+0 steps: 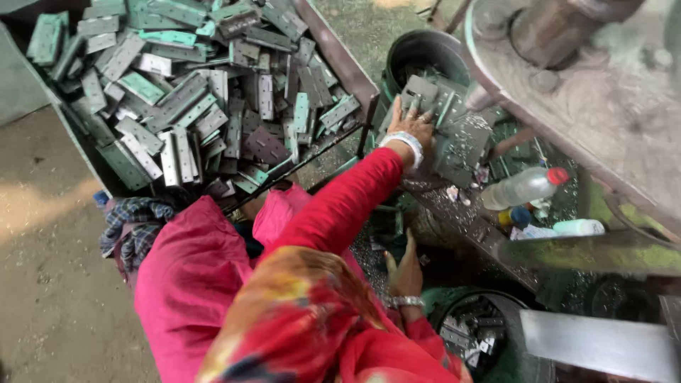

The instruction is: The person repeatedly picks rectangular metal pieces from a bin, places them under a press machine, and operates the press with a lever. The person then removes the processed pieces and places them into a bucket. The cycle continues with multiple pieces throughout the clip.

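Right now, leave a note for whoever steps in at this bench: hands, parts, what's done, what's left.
Left hand: open grip, fingers spread flat on a small pile of grey-green flat metal hinge plates on the bench.
Right hand: low by the bench edge, above the black round bucket of metal pieces; its grip can't be read.
Long metal tray: heaped with the same plates.
Done, apparently: only the small bench pile is out.
Left: most likely the whole tray heap.
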